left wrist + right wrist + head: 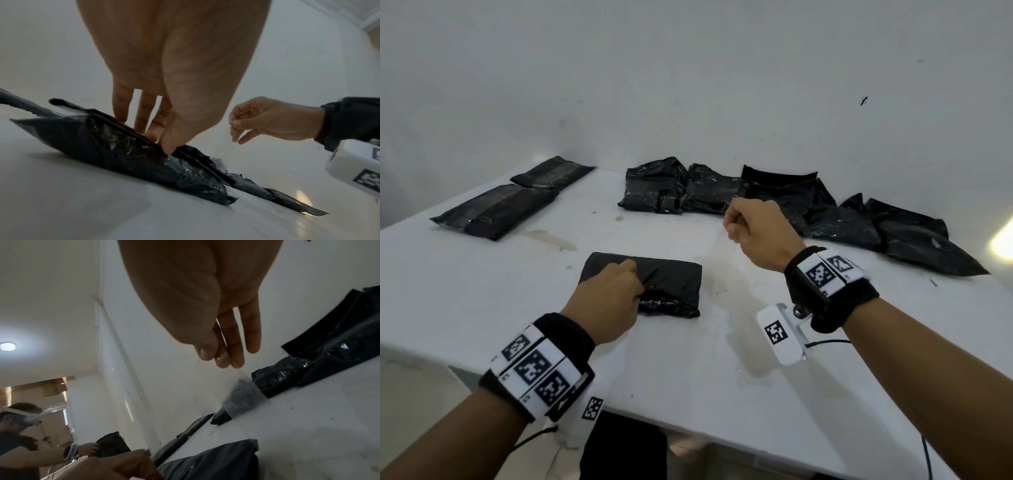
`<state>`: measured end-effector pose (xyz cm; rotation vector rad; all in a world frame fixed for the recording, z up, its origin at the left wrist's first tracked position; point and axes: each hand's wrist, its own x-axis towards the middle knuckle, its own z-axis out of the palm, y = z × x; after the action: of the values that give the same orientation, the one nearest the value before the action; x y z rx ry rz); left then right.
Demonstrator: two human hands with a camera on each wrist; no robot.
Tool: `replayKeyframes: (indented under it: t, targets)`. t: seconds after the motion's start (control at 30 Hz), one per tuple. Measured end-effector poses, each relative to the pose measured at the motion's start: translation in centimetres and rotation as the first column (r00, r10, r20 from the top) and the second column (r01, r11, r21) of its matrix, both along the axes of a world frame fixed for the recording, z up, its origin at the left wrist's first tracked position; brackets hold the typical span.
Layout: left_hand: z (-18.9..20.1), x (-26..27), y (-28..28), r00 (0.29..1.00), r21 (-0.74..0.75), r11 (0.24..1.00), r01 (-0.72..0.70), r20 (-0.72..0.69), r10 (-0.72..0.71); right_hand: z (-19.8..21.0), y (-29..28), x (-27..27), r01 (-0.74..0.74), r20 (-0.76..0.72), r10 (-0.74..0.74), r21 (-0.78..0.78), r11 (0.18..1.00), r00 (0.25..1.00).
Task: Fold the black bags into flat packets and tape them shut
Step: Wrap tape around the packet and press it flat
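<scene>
A folded black bag point(667, 277) lies in the middle of the white table point(688, 377). My left hand point(635, 281) presses down on its left part, and in the left wrist view its straight fingers point(139, 125) and thumb rest along the fold of the black bag point(123, 154). My right hand point(732, 229) hovers above the table behind and right of the bag. In the right wrist view my right hand point(216, 358) pinches a strip of clear tape point(240, 391) between thumb and fingers, and the strip hangs down from them.
Two flat black packets point(496, 210) point(554, 171) lie at the back left. A row of crumpled black bags point(688, 188) point(911, 236) runs along the wall to the right. The table's front edge point(722, 442) is near me. Another person point(20, 426) stands off to the side.
</scene>
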<state>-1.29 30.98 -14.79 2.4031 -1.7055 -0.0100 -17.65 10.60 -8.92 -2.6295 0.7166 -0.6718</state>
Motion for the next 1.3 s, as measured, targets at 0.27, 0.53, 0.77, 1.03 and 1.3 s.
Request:
replayKeyframes:
  t: [0.27, 0.53, 0.77, 1.03, 1.3]
  targets:
    - [-0.9, -0.3, 1.9, 1.000, -0.085, 0.996, 0.021, -0.017, -0.023, 2.6, 3.5, -2.1, -0.028, 0.131, 0.038, -0.075, 0.997, 0.991]
    - [-1.5, -0.2, 2.8, 0.991, -0.147, 0.986, 0.079, -0.098, -0.094, 4.6, 7.2, -2.7, -0.104, 0.196, 0.132, -0.147, 0.984, 0.972]
    - [-1.9, -1.0, 3.0, 0.995, -0.145, 0.986, 0.081, -0.043, -0.088, 5.1, 9.6, -2.3, -0.189, 0.232, 0.229, -0.180, 0.965, 0.945]
    - [-1.6, -1.5, 2.6, 0.982, -0.113, 0.990, 0.084, -0.161, -0.102, 7.3, 10.6, -2.9, -0.167, 0.349, 0.219, -0.172, 0.971, 0.911]
    - [-1.9, -1.9, 0.9, 0.998, -0.287, 0.956, -0.064, -0.007, 0.065, 9.7, 11.5, -2.4, -0.185, 0.440, 0.224, -0.131, 0.974, 0.870]
